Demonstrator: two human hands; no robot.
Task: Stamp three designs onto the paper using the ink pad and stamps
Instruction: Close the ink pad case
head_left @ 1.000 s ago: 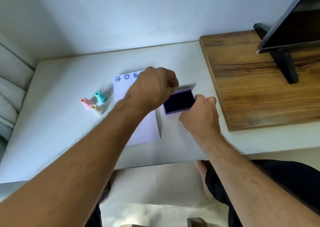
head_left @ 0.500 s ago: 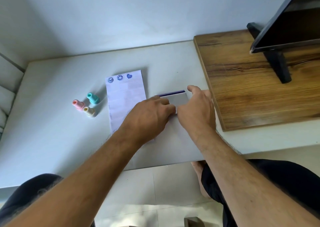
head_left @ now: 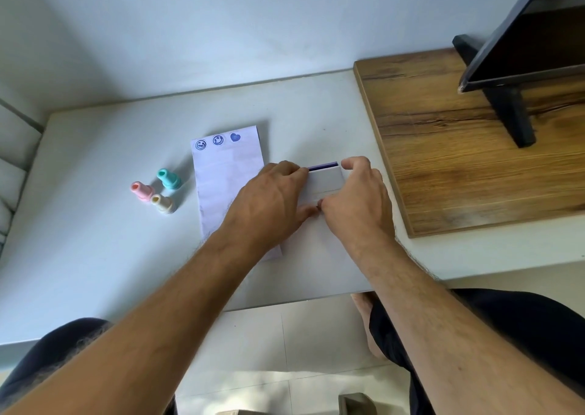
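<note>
Head view, the only one: both hands sit on the ink pad, which lies flat on the white table just right of the paper. Left hand is curled over the pad's left edge, fingers bent down onto the lid, thumb tucked at the near side. Right hand cups the right edge, index finger hooked over the far right corner, thumb meeting the left thumb at the near edge. Both grip the case, neither holds a stamp. The lid looks almost down; a thin purple strip shows along the far edge, so I judge it not fully shut, though I cannot tell whether that is a gap or just the base rim

Paper carries three prints along its top edge: two smiley faces and a heart. The stamping part looks done. Three stamps stand in a cluster left of the paper, apart from it: teal stamp, pink stamp, cream stamp

Risks from here: the left wrist lies over the paper's lower right part, so a drag could shift or crease the sheet. The prints may be wet, and a sleeve or palm sweep across the top would smear them. Uneven pressing could leave the lid half latched, or pinch a fingertip at the far edge. Inky fingers could mark the sheet. The wooden board and monitor stand are well apart, no issue
</note>
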